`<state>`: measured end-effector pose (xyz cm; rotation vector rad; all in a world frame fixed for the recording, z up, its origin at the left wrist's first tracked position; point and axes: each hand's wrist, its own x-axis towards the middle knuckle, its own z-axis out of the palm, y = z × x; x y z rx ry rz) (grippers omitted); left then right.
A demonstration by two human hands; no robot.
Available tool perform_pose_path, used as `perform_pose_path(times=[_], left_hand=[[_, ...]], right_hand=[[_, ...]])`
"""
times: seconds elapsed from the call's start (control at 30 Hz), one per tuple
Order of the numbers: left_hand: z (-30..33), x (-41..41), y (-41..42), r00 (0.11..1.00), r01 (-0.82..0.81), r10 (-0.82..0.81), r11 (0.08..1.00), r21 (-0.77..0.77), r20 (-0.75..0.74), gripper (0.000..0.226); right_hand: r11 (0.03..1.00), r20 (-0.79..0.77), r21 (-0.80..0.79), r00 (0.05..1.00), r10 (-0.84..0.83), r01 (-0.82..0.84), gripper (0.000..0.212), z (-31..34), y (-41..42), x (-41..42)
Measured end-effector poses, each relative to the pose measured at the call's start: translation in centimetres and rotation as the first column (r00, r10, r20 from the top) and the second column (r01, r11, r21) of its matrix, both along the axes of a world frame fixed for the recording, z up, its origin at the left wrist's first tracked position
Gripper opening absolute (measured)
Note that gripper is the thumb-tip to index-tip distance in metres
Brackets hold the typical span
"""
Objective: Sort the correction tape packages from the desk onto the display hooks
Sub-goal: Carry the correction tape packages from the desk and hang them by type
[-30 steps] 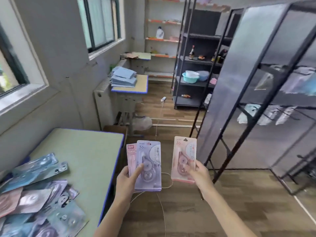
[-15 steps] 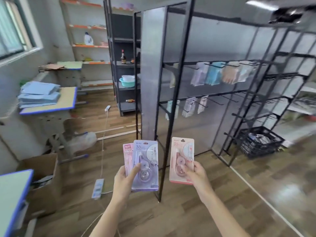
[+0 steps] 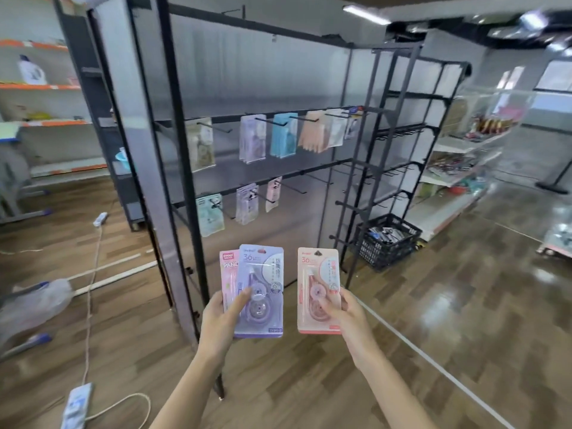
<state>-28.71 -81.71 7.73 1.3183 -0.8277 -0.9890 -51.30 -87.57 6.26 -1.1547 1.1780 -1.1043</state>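
Observation:
My left hand (image 3: 223, 314) grips a purple correction tape package (image 3: 263, 280) with a pink package (image 3: 228, 267) tucked behind it. My right hand (image 3: 346, 317) holds a peach-pink correction tape package (image 3: 318, 274) upright by its lower edge. Ahead stands the black display rack (image 3: 182, 181) with two rows of hooks. On the upper row hang purple (image 3: 253, 139), blue (image 3: 283, 134) and peach packages (image 3: 312, 131). A few packages (image 3: 246, 204) hang on the lower row, and further hooks (image 3: 297, 185) to their right are bare.
A black crate (image 3: 387, 239) with goods sits on the floor right of the rack. A power strip (image 3: 75, 405) and its cable lie on the wooden floor at left. White shelves (image 3: 455, 178) stand at far right, orange-edged shelves (image 3: 37, 86) at far left.
The view has swung right, away from the desk and toward the display rack, which is now closer. Both hands keep holding their packages in front of me.

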Motion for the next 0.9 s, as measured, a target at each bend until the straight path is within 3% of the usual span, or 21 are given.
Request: perform_pose_path(times=[0.07, 0.23, 0.43, 0.57, 0.7, 0.9], left_hand=[[0.1, -0.8, -2.3, 1.0, 0.019, -0.019, 1.0, 0.011, -0.008, 0.038], [-0.4, -1.7, -9.7, 0.999, 0.042, -0.042, 0.999, 0.005, -0.003, 0.052], [1.0, -2.3, -21.6, 1.0, 0.017, -0.017, 0.999, -0.05, 0.004, 0.025], [2.4, -2.8, -28.6, 1.0, 0.022, -0.021, 0.996, -0.09, 0.007, 0.044], [2.8, -3.7, -33.9, 0.999, 0.044, -0.042, 0.993, -0.106, 0.016, 0.035], [3.2, -5.1, -39.6, 1.0, 0.014, -0.013, 0.996, -0.092, 0.022, 0.048]], right_hand=[[1.0, -0.006, 0.002, 1.0, -0.024, 0.024, 0.033, 0.2, -1.8, -1.0], [0.999, -0.016, -0.002, 0.998, -0.053, 0.053, 0.037, 1.1, -8.6, -2.9], [0.993, 0.006, -0.059, 0.995, -0.098, 0.098, 0.041, 4.1, -19.6, -3.9], [0.988, 0.019, -0.104, 0.994, -0.109, 0.11, 0.044, 6.3, -26.0, -4.7], [0.979, 0.013, -0.161, 0.992, -0.122, 0.123, 0.047, 8.1, -31.1, -5.8], [0.976, 0.021, -0.197, 0.996, -0.089, 0.091, 0.044, 10.5, -38.4, -7.4]])
